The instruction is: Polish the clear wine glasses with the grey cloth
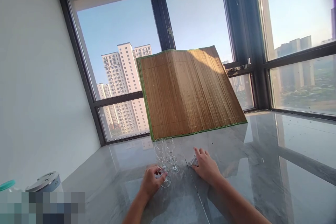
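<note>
Left grip [151, 182] narrow, thumb and fingers apparently pinching the near glass [166, 182] low on its stem, foot down on the glossy ledge [105, 189]. Right grip [207, 165] drawn in over a pale item [193, 162], seemingly held; cloth or glass, cannot tell.

Risks: stemmed glasses crowded together. A sideways nudge from the left knuckles could clink the near glass against the left rear glass [159, 144] or the right rear glass [169, 145], chipping or toppling one. Slick surface and small feet would make it worse.

Positions: near glass at the left fingertips, rear pair just beyond. Right grip apart from them, to their right. Bamboo mat [191, 94] propped behind, against the window.
</note>
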A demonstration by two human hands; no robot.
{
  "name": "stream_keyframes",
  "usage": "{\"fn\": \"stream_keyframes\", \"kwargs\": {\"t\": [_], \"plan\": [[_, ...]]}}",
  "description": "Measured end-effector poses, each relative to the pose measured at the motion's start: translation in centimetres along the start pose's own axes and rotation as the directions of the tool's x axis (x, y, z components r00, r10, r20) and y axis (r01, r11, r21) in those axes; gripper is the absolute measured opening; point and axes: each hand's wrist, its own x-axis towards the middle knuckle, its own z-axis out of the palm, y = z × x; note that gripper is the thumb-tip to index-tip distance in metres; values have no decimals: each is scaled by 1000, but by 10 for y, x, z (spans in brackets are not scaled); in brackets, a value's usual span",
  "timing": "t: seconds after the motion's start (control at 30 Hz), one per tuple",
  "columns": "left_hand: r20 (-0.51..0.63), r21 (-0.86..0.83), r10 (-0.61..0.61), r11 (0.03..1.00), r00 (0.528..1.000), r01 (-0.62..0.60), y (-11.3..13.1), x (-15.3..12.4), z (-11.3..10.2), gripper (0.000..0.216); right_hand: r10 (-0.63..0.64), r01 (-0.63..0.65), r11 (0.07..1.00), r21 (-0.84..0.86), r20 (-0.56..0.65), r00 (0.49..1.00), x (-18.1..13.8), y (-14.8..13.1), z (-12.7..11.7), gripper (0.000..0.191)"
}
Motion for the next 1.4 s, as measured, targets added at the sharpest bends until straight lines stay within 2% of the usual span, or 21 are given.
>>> {"fn": "stream_keyframes", "kwargs": {"t": [0.13,0.3,0.37,0.47,0.6,0.7,0.8,0.87,0.97,1.1,1.23,1.33,1.4], "plan": [[30,-109,3,994,1000,1,-2,2,9,29,23,-22,1000,-16,50,998,-1,-6,5,63],[29,-165,20,986,999,-15,1,-4,16,27,-117,115,993,23,98,988,-9,-15,10,60],[62,-192,34,981,998,-22,8,-9,19,26,-139,138,990,21,110,984,-10,-17,12,63],[81,-254,66,966,995,-43,29,-14,27,26,-141,140,990,16,116,983,-7,-14,14,60],[-5,-228,50,972,999,-50,74,-4,47,30,-112,104,991,82,98,989,5,0,16,63],[-108,-214,62,973,992,-85,108,18,72,36,7,-12,986,168,35,999,15,19,18,63],[-154,-227,-11,974,988,-24,128,39,101,41,170,-152,941,303,-35,985,24,38,17,62],[-125,-212,-49,977,991,22,131,46,115,43,239,-184,891,415,-82,968,30,47,16,63],[-92,-202,-46,979,995,27,123,47,125,43,288,-134,785,605,-164,944,40,54,15,61],[-175,-276,-59,961,983,9,112,47,127,45,303,-84,653,752,-157,940,51,52,17,63],[-153,-357,-65,934,986,6,113,52,131,44,330,-19,388,922,-120,936,51,44,13,64],[-131,-364,-34,931,991,-16,114,53,133,42,358,11,242,970,-100,928,46,39,-2,65],[-151,-385,-85,923,985,21,114,53,132,41,371,25,154,988,-81,925,43,36,-16,69]]}}
